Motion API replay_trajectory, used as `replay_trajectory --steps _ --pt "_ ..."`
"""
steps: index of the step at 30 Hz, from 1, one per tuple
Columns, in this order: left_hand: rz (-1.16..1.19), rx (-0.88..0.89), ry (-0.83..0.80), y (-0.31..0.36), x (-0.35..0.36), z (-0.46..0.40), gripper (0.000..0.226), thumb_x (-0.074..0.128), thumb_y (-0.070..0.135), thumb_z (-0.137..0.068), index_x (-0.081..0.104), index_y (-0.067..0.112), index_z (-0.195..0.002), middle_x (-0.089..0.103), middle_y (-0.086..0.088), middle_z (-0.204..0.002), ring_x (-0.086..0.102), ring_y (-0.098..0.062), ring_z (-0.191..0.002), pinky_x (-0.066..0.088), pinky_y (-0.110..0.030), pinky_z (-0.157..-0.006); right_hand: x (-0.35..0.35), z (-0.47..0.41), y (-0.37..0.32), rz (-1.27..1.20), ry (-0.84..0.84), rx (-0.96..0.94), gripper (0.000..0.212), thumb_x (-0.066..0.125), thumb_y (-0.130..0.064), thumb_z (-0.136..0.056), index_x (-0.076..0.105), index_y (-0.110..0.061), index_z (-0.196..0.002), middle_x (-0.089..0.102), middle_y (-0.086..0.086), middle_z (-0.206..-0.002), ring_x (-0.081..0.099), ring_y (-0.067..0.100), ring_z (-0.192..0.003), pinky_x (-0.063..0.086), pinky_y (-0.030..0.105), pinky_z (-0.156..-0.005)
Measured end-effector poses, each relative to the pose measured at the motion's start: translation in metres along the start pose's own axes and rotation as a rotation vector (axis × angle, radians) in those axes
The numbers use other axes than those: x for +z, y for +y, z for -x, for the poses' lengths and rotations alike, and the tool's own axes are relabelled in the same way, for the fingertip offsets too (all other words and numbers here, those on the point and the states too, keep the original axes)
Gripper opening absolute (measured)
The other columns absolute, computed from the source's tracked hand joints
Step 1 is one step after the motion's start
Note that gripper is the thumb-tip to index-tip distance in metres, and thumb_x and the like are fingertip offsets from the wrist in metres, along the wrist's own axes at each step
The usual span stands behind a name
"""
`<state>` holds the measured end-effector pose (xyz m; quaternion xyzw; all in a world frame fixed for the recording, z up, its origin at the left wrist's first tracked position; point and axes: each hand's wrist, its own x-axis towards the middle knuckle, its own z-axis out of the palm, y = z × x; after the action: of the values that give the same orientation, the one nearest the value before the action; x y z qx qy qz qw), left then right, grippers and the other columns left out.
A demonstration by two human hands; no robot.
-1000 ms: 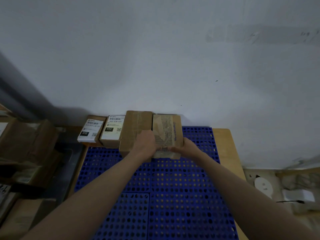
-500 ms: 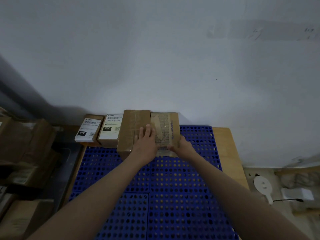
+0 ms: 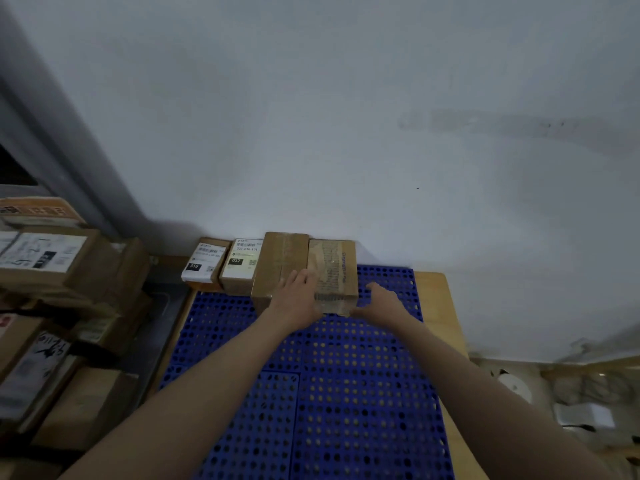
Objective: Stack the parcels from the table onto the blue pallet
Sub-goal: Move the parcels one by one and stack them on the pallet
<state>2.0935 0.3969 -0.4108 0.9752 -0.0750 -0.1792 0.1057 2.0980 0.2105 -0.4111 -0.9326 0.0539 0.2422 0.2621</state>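
The blue perforated pallet (image 3: 346, 393) lies on a wooden table (image 3: 438, 306). A row of parcels stands along its far edge against the wall: two with white labels (image 3: 204, 263) (image 3: 240, 261), a plain brown one (image 3: 280, 261), and a taped parcel (image 3: 334, 268) at the right end. My left hand (image 3: 298, 296) lies flat with spread fingers on top, across the seam between the plain brown and taped parcels. My right hand (image 3: 382, 301) sits at the taped parcel's near right corner, thumb touching the front face, fingers loose beside it.
Stacks of brown cardboard parcels (image 3: 69, 268) fill the left side, lower than the table. The white wall rises directly behind the row. A shelf at the lower right holds a white tape roll (image 3: 514, 388) and other small items.
The taped parcel has slid back against the wall, in line with the row. My left hand went from gripping its near end to lying flat on top; my right hand loosened.
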Motion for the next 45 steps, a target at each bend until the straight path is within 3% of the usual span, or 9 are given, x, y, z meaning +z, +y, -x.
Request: replay_trajectory --steps 6,10,19,26,30,34,38,42,45 --pt "-0.092 -0.037 -0.214 0.011 -0.037 0.068 0.093 0.076 0.036 -0.083 0.021 0.016 -0.155 0.024 -0.008 -0.158 0.029 -0.028 -0.142 0.032 -0.043 -0.115 -0.022 0.068 -0.022 0.264 -0.088 -0.123 0.064 0.076 -0.027 -0.086 0.045 -0.012 -0.141 0.055 0.008 -0.136 0.059 0.025 -0.114 0.051 0.035 -0.09" --pt "-0.102 -0.134 -0.376 0.008 -0.059 0.119 0.091 0.075 0.035 -0.085 0.02 0.016 -0.156 0.022 -0.006 -0.16 0.03 -0.028 -0.142 0.035 -0.044 -0.113 -0.031 0.115 -0.046 0.434 -0.168 -0.169 0.076 0.072 -0.027 -0.089 0.033 -0.013 -0.152 0.037 0.01 -0.152 0.049 0.03 -0.128 0.05 0.037 -0.097" --pt "-0.028 -0.234 -0.37 -0.053 -0.073 0.254 0.076 0.068 0.039 -0.09 0.03 0.017 -0.152 0.031 -0.001 -0.156 0.04 -0.027 -0.135 0.04 -0.042 -0.109 -0.012 0.206 -0.121 0.52 -0.242 -0.381 0.07 0.067 -0.027 -0.093 0.032 -0.016 -0.153 0.031 0.007 -0.156 0.049 0.027 -0.125 0.051 0.026 -0.072" --pt "-0.023 -0.301 -0.309 -0.13 -0.069 0.343 0.035 0.062 0.044 -0.094 0.055 0.01 -0.096 0.053 -0.012 -0.101 0.051 -0.026 -0.082 0.045 -0.037 -0.074 0.045 0.259 -0.189 0.532 -0.267 -0.492 0.066 0.068 -0.028 -0.093 0.038 -0.013 -0.15 0.039 0.007 -0.152 0.048 0.028 -0.13 0.049 0.029 -0.09" --pt "0.045 -0.324 -0.282 -0.172 -0.067 0.397 0.055 0.06 0.041 -0.095 0.054 0.001 -0.132 0.055 -0.017 -0.123 0.055 -0.03 -0.106 0.046 -0.038 -0.086 0.091 0.286 -0.234 0.579 -0.317 -0.518 0.062 0.064 -0.028 -0.095 0.04 -0.006 -0.148 0.036 0.015 -0.153 0.049 0.035 -0.129 0.05 0.034 -0.093" --pt "0.06 -0.376 -0.28 -0.223 -0.058 0.434 0.037 0.058 0.042 -0.096 0.057 0.011 -0.116 0.056 -0.009 -0.13 0.052 -0.025 -0.1 0.041 -0.034 -0.082 0.141 0.31 -0.272 0.623 -0.346 -0.533 0.052 0.061 -0.03 -0.097 0.049 -0.004 -0.14 0.047 0.017 -0.144 0.056 0.035 -0.12 0.051 0.044 -0.096" --pt "0.02 -0.37 -0.243 -0.264 -0.051 0.465 0.054 0.057 0.04 -0.097 0.048 0.008 -0.139 0.047 -0.008 -0.14 0.049 -0.029 -0.122 0.042 -0.036 -0.097 0.187 0.324 -0.306 0.666 -0.369 -0.539 0.049 0.059 -0.032 -0.096 0.053 -0.004 -0.137 0.053 0.014 -0.139 0.06 0.031 -0.113 0.055 0.043 -0.091" --pt "0.047 -0.393 -0.262 -0.309 -0.044 0.48 0.031 0.06 0.04 -0.095 0.06 0.009 -0.1 0.055 -0.016 -0.094 0.054 -0.026 -0.08 0.04 -0.03 -0.069 0.223 0.327 -0.338 0.677 -0.355 -0.53 0.049 0.058 -0.033 -0.094 0.055 -0.004 -0.134 0.055 0.017 -0.136 0.063 0.033 -0.111 0.054 0.041 -0.073" --pt "0.078 -0.405 -0.252 -0.336 -0.046 0.491 0.038 0.057 0.039 -0.098 0.058 0.01 -0.122 0.053 -0.01 -0.122 0.048 -0.021 -0.092 0.042 -0.031 -0.079 0.246 0.326 -0.362 0.687 -0.376 -0.526 0.033 0.054 -0.029 -0.097 0.065 -0.002 -0.111 0.065 0.015 -0.109 0.067 0.03 -0.085 0.049 0.04 -0.064"
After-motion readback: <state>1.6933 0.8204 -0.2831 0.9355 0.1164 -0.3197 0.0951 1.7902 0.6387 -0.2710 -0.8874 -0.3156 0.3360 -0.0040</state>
